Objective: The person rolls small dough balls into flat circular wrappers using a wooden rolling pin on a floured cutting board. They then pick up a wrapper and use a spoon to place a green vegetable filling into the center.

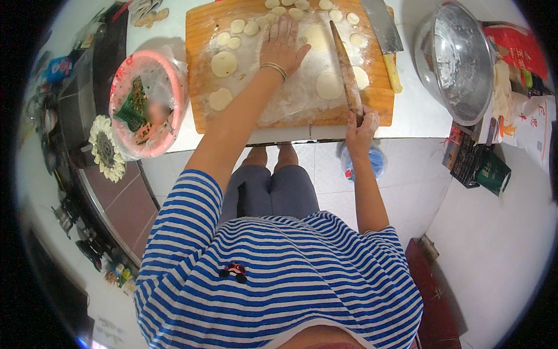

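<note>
My left hand (281, 46) lies palm down, fingers spread, on the floured part of a wooden board (196, 74); whether dough is beneath the palm is hidden. My right hand (362, 124) grips the near end of a tapered wooden rolling pin (346, 70), which slants away over the board's right half. Small dough discs (251, 29) are scattered around my left fingertips. Larger flat dough rounds (224, 64) lie at the left, and others (329, 85) lie beside the pin. One more round (317, 38) is just beyond my left thumb.
A cleaver (382, 26) with a yellow handle rests along the board's right edge. Farther right stands a large steel bowl (464, 65) with floury residue. Left of the board is a pink basin (176, 94), lined with plastic and holding a chopped green mixture. A blue-lined bin (375, 161) stands below the counter.
</note>
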A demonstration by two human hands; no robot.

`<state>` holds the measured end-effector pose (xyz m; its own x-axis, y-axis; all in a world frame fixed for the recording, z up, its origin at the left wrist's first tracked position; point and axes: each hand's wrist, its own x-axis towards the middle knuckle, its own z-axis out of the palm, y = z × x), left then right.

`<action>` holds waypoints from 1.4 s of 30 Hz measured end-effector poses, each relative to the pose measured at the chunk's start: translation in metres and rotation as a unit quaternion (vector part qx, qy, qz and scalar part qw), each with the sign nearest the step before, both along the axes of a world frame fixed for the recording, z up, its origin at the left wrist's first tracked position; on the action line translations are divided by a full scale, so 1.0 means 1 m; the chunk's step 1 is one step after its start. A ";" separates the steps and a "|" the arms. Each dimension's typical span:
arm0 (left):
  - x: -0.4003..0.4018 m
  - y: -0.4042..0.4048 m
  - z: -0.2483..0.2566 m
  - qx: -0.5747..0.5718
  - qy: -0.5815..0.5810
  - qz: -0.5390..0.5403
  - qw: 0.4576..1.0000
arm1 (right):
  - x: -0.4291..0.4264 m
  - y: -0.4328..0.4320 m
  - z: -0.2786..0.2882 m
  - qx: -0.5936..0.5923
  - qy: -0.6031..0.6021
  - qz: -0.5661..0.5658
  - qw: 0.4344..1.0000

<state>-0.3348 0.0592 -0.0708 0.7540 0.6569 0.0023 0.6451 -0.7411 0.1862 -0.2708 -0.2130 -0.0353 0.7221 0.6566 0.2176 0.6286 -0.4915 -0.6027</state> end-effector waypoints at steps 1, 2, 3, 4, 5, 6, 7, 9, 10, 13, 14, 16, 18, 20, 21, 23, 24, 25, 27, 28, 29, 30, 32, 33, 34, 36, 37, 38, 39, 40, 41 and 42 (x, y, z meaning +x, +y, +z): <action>-0.003 -0.004 0.017 -0.039 0.025 0.031 0.998 | 0.001 -0.001 -0.002 -0.005 -0.004 -0.004 1.000; -0.004 -0.005 0.026 -0.078 0.050 0.062 0.994 | 0.002 -0.004 -0.006 -0.011 -0.007 -0.008 1.000; -0.013 0.001 0.024 -0.048 0.054 0.099 0.992 | 0.002 -0.004 -0.007 -0.014 -0.010 -0.009 1.000; -0.028 0.010 0.018 -0.020 0.059 0.135 0.989 | 0.002 -0.004 -0.006 -0.012 -0.004 -0.005 1.000; -0.042 0.016 0.011 0.009 0.064 0.171 0.983 | 0.002 -0.003 -0.004 -0.010 0.002 -0.001 1.000; -0.054 0.018 0.006 0.025 0.048 0.157 0.986 | 0.001 -0.001 -0.003 -0.006 0.009 0.007 1.000; -0.064 0.018 0.001 0.042 0.030 0.141 0.989 | 0.001 0.000 -0.004 -0.006 0.007 0.007 1.000; -0.074 0.013 -0.006 0.061 0.023 0.092 0.994 | 0.000 0.000 -0.008 -0.007 0.001 0.005 1.000; -0.078 0.005 -0.006 0.063 0.033 0.059 0.996 | -0.001 0.001 -0.010 -0.009 0.006 0.004 1.000; -0.082 -0.034 0.013 -0.094 0.110 0.008 0.989 | -0.003 0.003 -0.012 -0.013 0.016 0.008 1.000; -0.087 -0.054 0.014 -0.136 0.098 -0.024 0.986 | -0.003 0.006 -0.009 -0.012 0.019 0.018 1.000; -0.096 -0.095 0.007 -0.156 0.046 -0.084 0.983 | -0.004 0.008 -0.007 -0.013 0.013 0.032 0.999; -0.103 -0.125 0.010 -0.110 -0.029 -0.134 0.984 | -0.006 0.011 -0.007 -0.015 -0.005 0.048 0.999; -0.110 -0.134 0.015 -0.195 -0.057 -0.109 0.973 | -0.004 0.012 -0.008 -0.024 -0.033 0.077 0.996; -0.111 -0.135 0.016 -0.238 -0.072 -0.098 0.964 | -0.003 0.011 -0.009 -0.029 -0.048 0.090 0.994; -0.123 -0.119 0.032 -0.320 -0.066 -0.020 0.945 | -0.003 0.010 -0.008 -0.064 -0.083 0.141 0.984; -0.133 -0.110 0.039 -0.360 -0.063 0.020 0.931 | -0.004 0.010 -0.006 -0.080 -0.099 0.168 0.978; -0.142 -0.102 0.038 -0.257 -0.072 -0.012 0.964 | -0.007 0.011 -0.006 -0.090 -0.102 0.196 0.971; -0.156 -0.083 0.030 -0.043 -0.088 -0.077 0.992 | -0.016 0.019 -0.007 -0.108 -0.107 0.253 0.956; -0.155 -0.076 0.023 -0.079 -0.054 -0.102 0.990 | -0.020 0.026 -0.008 -0.155 -0.105 0.252 0.949; -0.150 -0.067 0.014 -0.077 -0.048 -0.106 0.990 | -0.025 0.034 -0.007 -0.202 -0.102 0.250 0.941; -0.141 -0.057 0.013 -0.075 -0.041 -0.110 0.990 | -0.026 0.040 -0.010 -0.250 -0.099 0.248 0.931; -0.131 -0.055 0.016 -0.083 -0.027 -0.103 0.991 | -0.014 0.055 -0.025 -0.192 -0.177 0.173 0.950; -0.124 -0.052 0.018 -0.088 -0.022 -0.094 0.991 | -0.009 0.063 -0.027 -0.159 -0.217 0.134 0.954; -0.120 -0.051 0.020 -0.092 -0.016 -0.086 0.992 | -0.014 0.057 -0.023 -0.182 -0.183 0.147 0.955; -0.149 -0.070 0.022 -0.114 0.016 -0.109 0.987 | -0.029 0.039 -0.009 -0.222 -0.117 0.165 0.954; -0.165 -0.083 0.026 -0.125 0.033 -0.122 0.984 | -0.034 0.032 -0.010 -0.215 -0.118 0.181 0.952; -0.173 -0.093 0.037 -0.132 0.034 -0.111 0.984 | -0.040 0.023 -0.014 -0.210 -0.117 0.198 0.950; -0.173 -0.092 0.033 -0.123 0.025 -0.105 0.987 | -0.045 0.018 -0.016 -0.206 -0.117 0.218 0.947; -0.170 -0.088 0.026 -0.113 0.018 -0.102 0.988 | -0.043 0.028 -0.007 -0.265 -0.101 0.205 0.937; -0.166 -0.083 0.019 -0.103 0.011 -0.099 0.990 | -0.035 0.043 -0.005 -0.250 -0.115 0.181 0.944; -0.156 -0.075 0.017 -0.099 -0.009 -0.080 0.992 | -0.025 0.062 -0.005 -0.232 -0.130 0.159 0.951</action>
